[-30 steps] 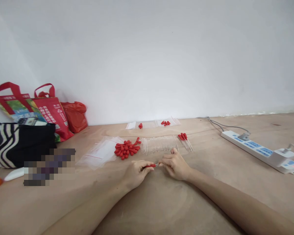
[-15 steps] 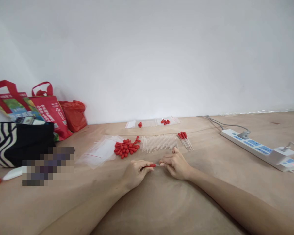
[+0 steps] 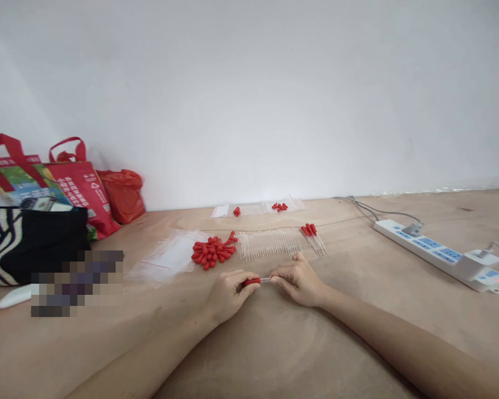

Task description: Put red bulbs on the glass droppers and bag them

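My left hand (image 3: 232,293) pinches a red rubber dropper bulb (image 3: 251,281) between thumb and fingers. My right hand (image 3: 297,281) is closed on a thin clear dropper tube (image 3: 265,280), whose left end meets the bulb's mouth. How far the tube sits inside the bulb is hidden. Just beyond my left hand lies a heap of red bulbs (image 3: 210,252). Behind my right hand runs a row of clear tubes (image 3: 268,245), side by side. To its right are several droppers (image 3: 314,237), each a red bulb on a tube.
Flat clear zip bags (image 3: 166,259) lie left of the heap. Against the wall are more tubes and bulbs on a bag (image 3: 289,205). A white power strip (image 3: 432,249) with cords lies at right. Shopping bags (image 3: 83,194) and a black striped bag (image 3: 45,238) stand at left.
A little more of the clear tube shows between my hands, and the red bulb's mouth has shifted slightly left. My right hand has barely moved.
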`<state>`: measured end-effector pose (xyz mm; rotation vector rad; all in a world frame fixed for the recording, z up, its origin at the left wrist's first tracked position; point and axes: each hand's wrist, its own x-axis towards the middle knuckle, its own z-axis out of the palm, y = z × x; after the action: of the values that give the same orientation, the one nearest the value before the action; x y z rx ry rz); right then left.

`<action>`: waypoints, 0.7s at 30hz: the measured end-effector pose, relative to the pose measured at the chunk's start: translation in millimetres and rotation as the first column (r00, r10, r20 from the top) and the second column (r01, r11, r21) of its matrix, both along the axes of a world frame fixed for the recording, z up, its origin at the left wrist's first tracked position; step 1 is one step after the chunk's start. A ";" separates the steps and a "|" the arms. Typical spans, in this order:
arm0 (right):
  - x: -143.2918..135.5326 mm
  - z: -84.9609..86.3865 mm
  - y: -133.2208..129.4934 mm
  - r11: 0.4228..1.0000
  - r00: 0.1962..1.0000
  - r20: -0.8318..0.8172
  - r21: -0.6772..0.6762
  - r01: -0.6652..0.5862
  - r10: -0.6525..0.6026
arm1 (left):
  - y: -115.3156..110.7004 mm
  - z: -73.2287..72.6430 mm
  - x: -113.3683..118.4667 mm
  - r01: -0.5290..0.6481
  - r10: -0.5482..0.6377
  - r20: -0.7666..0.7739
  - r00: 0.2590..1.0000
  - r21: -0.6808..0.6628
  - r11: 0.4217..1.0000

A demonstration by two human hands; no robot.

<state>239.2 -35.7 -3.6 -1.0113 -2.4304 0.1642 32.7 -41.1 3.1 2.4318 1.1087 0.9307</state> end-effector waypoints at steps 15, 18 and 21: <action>54.4 5.6 61.4 0.894 0.809 -0.426 0.001 0.449 -0.406 | 6.6 -5.1 -3.3 -0.087 0.087 -0.001 0.996 -0.007 0.996; 79.5 1.1 83.1 0.803 0.613 -0.581 -0.124 0.583 -0.535 | 5.3 -1.9 -2.4 -0.045 0.044 -0.045 0.998 -0.027 0.999; 89.7 -4.6 95.2 0.757 0.514 -0.631 -0.187 0.626 -0.581 | 4.9 0.2 -1.5 -0.039 0.037 -0.049 0.998 -0.028 0.999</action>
<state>328.9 59.5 -8.2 -1.4206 -1.3229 0.1584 31.1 -36.2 3.3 2.4306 1.1807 0.8650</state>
